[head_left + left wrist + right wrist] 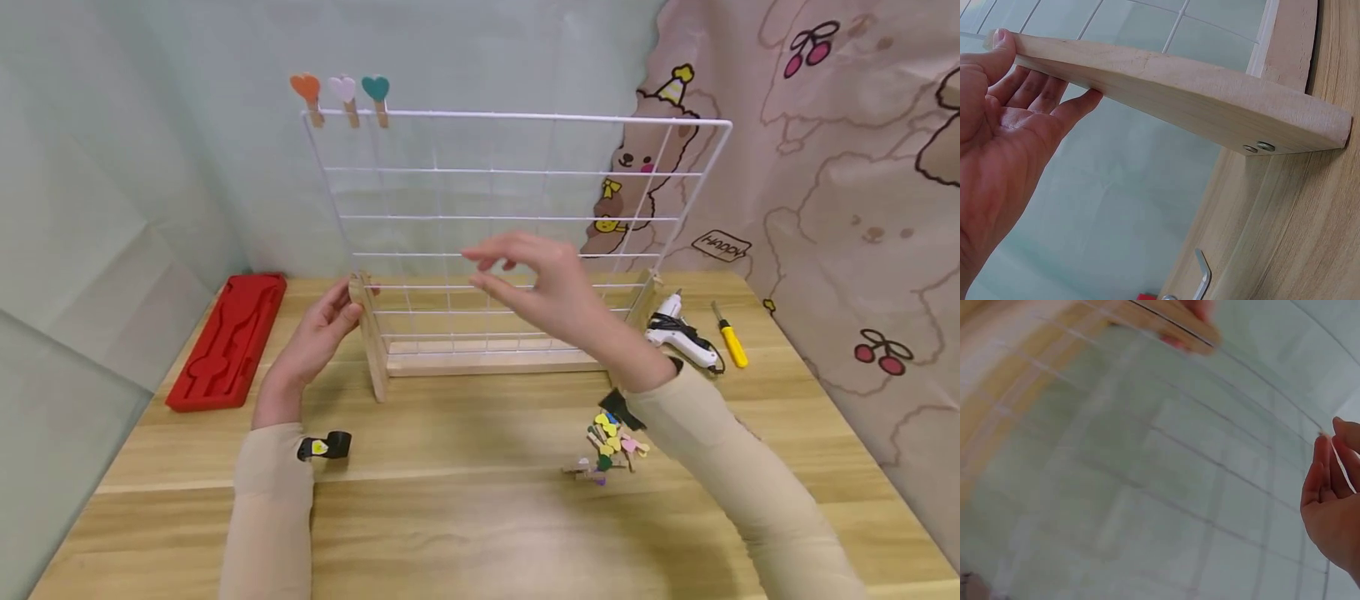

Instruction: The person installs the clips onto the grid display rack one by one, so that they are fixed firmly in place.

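Observation:
A white wire grid rack stands on a light wooden base between two wooden side posts. Gripping the top of the left side post is my left hand, its thumb on one face and fingers on the other, as the left wrist view shows. My right hand hovers in front of the grid's middle, thumb and fingers bent but apart, with nothing seen between them. An orange heart clothespin, a white heart clothespin and a green heart clothespin are clipped at the top left rail.
Several mini clothespins lie piled near my right forearm. Farther right are a white glue gun and a yellow-handled screwdriver. At the left lies a red tool case. An Allen key shows behind the post.

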`<state>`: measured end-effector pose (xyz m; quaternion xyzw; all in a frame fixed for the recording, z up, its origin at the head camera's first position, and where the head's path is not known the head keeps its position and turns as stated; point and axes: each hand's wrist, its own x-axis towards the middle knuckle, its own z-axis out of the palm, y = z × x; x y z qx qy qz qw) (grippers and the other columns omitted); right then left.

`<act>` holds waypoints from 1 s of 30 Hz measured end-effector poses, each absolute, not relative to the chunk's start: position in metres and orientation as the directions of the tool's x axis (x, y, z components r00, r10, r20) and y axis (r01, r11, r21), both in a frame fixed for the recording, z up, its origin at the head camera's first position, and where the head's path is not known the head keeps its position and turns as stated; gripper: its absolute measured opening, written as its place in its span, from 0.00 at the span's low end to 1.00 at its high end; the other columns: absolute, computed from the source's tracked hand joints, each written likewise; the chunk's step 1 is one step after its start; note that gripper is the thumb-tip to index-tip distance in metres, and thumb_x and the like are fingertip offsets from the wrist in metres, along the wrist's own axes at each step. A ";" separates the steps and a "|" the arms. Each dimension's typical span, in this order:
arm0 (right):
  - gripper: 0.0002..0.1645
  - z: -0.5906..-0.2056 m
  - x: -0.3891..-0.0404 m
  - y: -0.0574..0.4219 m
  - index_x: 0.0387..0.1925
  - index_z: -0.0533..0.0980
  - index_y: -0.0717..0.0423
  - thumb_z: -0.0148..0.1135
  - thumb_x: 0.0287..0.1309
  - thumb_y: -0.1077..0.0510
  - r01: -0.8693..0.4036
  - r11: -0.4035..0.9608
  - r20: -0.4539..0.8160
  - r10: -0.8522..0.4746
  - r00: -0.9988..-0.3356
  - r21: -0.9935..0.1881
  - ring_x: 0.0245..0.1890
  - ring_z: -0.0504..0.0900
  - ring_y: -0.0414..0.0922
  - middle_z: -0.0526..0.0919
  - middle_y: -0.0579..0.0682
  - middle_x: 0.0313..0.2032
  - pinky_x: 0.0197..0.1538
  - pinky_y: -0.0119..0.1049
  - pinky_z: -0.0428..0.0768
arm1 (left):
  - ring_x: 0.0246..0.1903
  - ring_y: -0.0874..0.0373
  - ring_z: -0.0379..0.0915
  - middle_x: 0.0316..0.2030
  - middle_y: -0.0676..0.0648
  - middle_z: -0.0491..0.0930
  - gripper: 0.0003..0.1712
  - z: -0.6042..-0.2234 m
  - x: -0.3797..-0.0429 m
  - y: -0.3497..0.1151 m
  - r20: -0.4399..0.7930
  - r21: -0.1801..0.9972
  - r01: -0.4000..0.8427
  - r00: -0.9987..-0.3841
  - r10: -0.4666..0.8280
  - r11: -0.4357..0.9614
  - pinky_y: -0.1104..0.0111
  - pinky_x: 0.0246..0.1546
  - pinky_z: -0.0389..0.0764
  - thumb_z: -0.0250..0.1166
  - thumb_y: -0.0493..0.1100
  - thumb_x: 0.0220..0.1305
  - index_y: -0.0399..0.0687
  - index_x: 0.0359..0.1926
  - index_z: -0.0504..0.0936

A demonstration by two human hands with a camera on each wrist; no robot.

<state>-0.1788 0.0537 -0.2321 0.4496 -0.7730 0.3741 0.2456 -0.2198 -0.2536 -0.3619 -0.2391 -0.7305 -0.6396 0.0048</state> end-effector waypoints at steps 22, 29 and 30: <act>0.11 -0.411 -0.106 0.198 0.33 0.78 0.51 0.66 0.43 0.58 -0.731 0.522 0.257 -0.706 -0.660 -0.440 0.26 0.72 0.31 0.79 0.40 0.31 0.26 0.22 0.73 | 0.57 0.61 0.58 0.58 0.37 0.60 0.28 -0.360 -0.223 -0.252 0.300 0.929 0.353 -0.895 0.330 0.110 0.81 0.51 0.65 0.47 0.42 0.64 0.51 0.64 0.53; 0.10 -0.421 -0.096 0.196 0.30 0.77 0.52 0.66 0.42 0.56 -0.806 0.501 0.264 -0.769 -0.582 -0.316 0.31 0.73 0.31 0.74 0.39 0.31 0.37 0.18 0.72 | 0.56 0.59 0.58 0.57 0.35 0.60 0.27 -0.360 -0.221 -0.252 0.305 0.933 0.349 -0.895 0.325 0.085 0.81 0.50 0.65 0.46 0.41 0.64 0.51 0.64 0.55; 0.09 -0.421 -0.095 0.196 0.30 0.77 0.52 0.66 0.42 0.57 -0.805 0.505 0.266 -0.767 -0.584 -0.310 0.31 0.73 0.32 0.74 0.39 0.31 0.37 0.18 0.72 | 0.56 0.59 0.58 0.57 0.36 0.61 0.27 -0.360 -0.221 -0.252 0.306 0.933 0.349 -0.895 0.326 0.084 0.81 0.50 0.65 0.46 0.41 0.64 0.51 0.64 0.54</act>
